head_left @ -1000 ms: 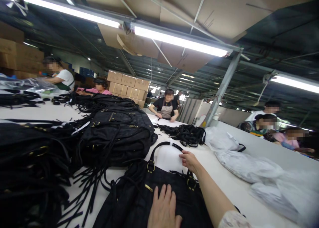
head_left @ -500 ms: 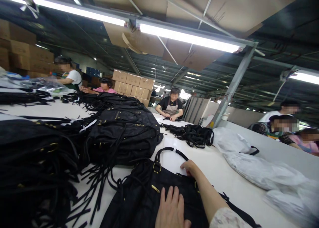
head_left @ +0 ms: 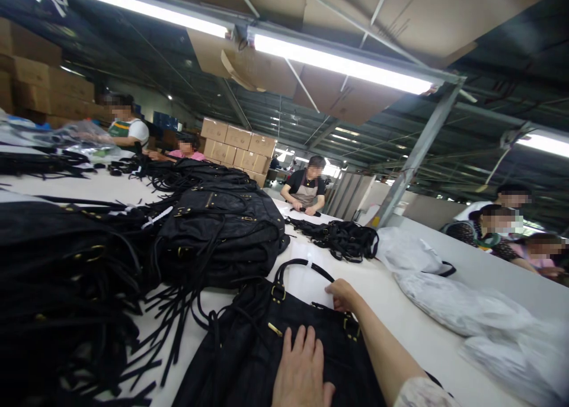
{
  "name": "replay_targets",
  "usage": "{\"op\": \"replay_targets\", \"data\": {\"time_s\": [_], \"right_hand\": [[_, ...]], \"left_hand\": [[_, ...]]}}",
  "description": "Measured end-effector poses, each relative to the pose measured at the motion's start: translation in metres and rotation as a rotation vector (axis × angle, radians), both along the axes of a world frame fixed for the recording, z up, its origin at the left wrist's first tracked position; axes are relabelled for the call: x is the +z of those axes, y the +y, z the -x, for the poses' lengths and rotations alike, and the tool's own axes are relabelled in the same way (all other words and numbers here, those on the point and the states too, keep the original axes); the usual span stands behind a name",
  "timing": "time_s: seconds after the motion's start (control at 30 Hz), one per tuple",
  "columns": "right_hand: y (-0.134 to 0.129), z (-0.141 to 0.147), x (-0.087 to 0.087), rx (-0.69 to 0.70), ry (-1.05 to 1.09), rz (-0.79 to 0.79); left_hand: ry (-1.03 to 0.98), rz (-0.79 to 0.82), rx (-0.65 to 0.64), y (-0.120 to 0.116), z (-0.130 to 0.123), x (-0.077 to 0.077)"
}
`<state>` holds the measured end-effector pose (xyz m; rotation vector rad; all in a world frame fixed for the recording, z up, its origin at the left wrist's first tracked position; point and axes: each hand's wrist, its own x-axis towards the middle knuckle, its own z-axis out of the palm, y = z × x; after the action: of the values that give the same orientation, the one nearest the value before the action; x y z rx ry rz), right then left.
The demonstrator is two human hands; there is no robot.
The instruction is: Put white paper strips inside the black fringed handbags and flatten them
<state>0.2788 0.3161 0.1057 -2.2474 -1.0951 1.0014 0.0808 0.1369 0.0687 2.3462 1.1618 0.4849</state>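
A black handbag (head_left: 249,342) with gold-coloured buckles and a short gold zip pull lies on the white table just in front of me. My left hand (head_left: 300,365) rests flat on its front, fingers stretched out, beside the zip pull. At the bag's top edge, my right hand (head_left: 344,294) is closed around the right side of the arched handle (head_left: 291,263); its fingertips are partly hidden. White wrapping circles the top of that handle. The bag's lower edge runs out of view.
Black bags (head_left: 222,229) with long fringe strips (head_left: 164,336) are piled on the left. Black straps (head_left: 342,238) lie farther back on the table. Clear plastic bags (head_left: 471,312) line the right side. A person in an apron (head_left: 306,188) works at the far end; other people sit around.
My right hand stays at the handle and my left hand stays flat on the bag, both shifting only slightly. The view has tilted a little. The far person's hands have moved slightly.
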Motion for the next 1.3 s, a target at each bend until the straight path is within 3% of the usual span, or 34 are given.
{"op": "replay_targets", "data": {"time_s": [0.23, 0.4, 0.53, 0.63, 0.7, 0.87, 0.97, 1.03, 1.13, 1.3], "right_hand": [[-0.006, 0.011, 0.017, 0.051, 0.247, -0.344], [-0.030, 0.014, 0.031, 0.039, 0.417, -0.643], [-0.061, 0.016, 0.053, 0.144, 0.428, -0.805], [-0.105, 0.023, 0.060, 0.292, 0.370, -0.767], [-0.145, 0.029, 0.052, 0.404, 0.303, -0.689], [-0.249, 0.026, -0.007, 0.600, 0.079, -0.618], [-0.287, 0.022, -0.033, 0.717, -0.168, -0.550], [-0.300, 0.025, -0.032, 0.794, -0.279, -0.518], [-0.309, 0.039, -0.015, 0.846, -0.375, -0.502], [-0.311, 0.061, 0.007, 0.936, -0.520, -0.442]], "left_hand": [[-0.027, -0.051, 0.030, -0.001, -0.002, -0.007], [-0.036, -0.065, 0.030, -0.002, -0.001, -0.009], [-0.075, -0.109, 0.056, -0.004, -0.002, -0.017], [-0.264, -0.146, 0.114, 0.002, -0.002, -0.026], [-0.461, -0.123, 0.191, 0.010, 0.000, -0.030], [-0.632, -0.029, 0.366, 0.022, 0.017, -0.022], [-0.646, 0.032, 0.333, 0.013, 0.029, -0.010], [-0.642, 0.097, 0.269, 0.005, 0.036, -0.003], [-0.637, 0.252, 0.219, -0.006, 0.046, 0.004], [-0.636, 0.560, 0.173, -0.015, 0.059, 0.005]]}}
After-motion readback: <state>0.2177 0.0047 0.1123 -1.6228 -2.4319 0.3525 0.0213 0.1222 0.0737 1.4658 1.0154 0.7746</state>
